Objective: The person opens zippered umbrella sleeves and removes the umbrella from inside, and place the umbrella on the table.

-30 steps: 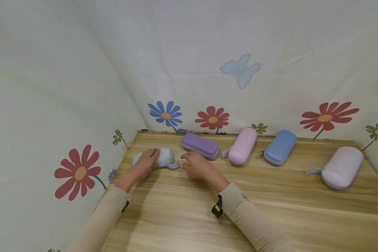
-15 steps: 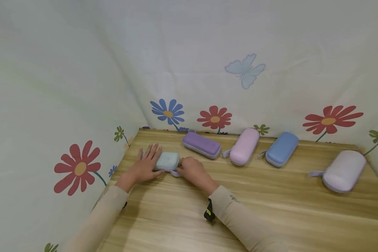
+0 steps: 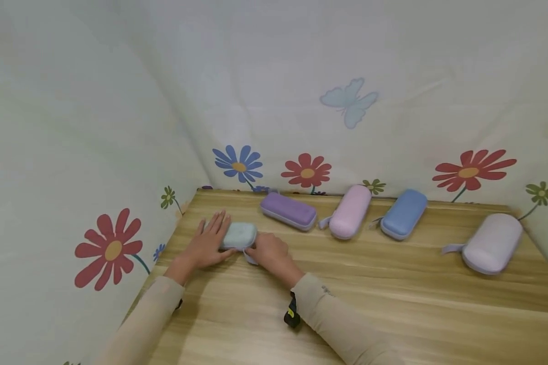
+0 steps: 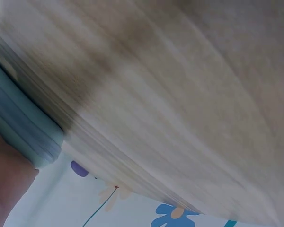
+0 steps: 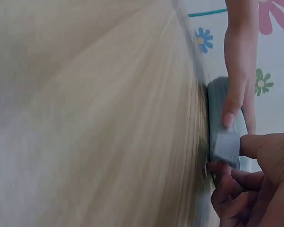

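Observation:
A pale mint zip-up glasses case (image 3: 240, 234) lies on the table at the left, its seam facing me in the head view. My left hand (image 3: 205, 247) rests on its left part, fingers straight and thumb spread along the near side. At the right end my right hand (image 3: 274, 256) grips the case's edge with curled fingers. A grey wrist strap (image 5: 227, 146) hangs beside the right thumb in the right wrist view. Whether a zip pull is pinched there, I cannot tell. Part of the mint case and a bit of hand show in the left wrist view.
Behind and to the right lie a purple case (image 3: 288, 211), a pink case (image 3: 350, 212), a blue case (image 3: 404, 214) and a whitish lilac case (image 3: 492, 243). A flower-printed curtain (image 3: 265, 101) stands behind the wooden table (image 3: 370, 289) and along its left.
My left hand has spread flat over the case's left part. My right hand has come in to its right end and curled there, and the strap now hangs toward me.

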Demonstrator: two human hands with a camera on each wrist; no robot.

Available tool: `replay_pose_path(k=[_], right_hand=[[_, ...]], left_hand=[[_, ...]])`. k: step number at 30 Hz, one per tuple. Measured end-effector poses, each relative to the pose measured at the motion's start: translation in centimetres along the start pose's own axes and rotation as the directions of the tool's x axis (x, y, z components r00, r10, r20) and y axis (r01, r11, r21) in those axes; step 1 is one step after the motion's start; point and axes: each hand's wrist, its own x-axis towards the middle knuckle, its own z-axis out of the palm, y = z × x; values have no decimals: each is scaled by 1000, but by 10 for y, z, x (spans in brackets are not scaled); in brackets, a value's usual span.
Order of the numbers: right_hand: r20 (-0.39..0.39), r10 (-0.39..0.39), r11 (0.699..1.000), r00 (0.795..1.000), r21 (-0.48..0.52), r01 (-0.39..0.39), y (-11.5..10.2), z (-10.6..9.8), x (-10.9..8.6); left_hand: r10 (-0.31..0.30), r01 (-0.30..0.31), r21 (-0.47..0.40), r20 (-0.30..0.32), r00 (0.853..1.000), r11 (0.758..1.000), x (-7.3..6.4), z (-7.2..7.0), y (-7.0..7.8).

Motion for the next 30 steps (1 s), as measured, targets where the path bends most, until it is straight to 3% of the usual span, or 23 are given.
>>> replay_pose_path(k=[8, 15, 19, 26, 30], right_hand=[[17, 65, 998, 998, 0, -65, -5, 8, -7], [-7, 26, 1000, 1000, 8, -26, -5, 12, -8], [-25, 37, 996, 999, 77, -35, 2, 10, -4], [57, -33, 974, 998, 228, 19, 9, 1, 0], [99, 3, 963, 995, 269, -30, 5, -3, -1]], left_hand=[[-13, 12, -32, -7, 1000, 999, -9, 4, -1], [-33, 33, -33, 10, 999, 999, -3, -3, 3], [-26, 27, -36, 20, 999, 999, 3, -2, 5], [-42, 41, -36, -7, 999, 999, -1, 1, 4], [-35, 35, -49, -12, 999, 998, -3, 0, 3]])
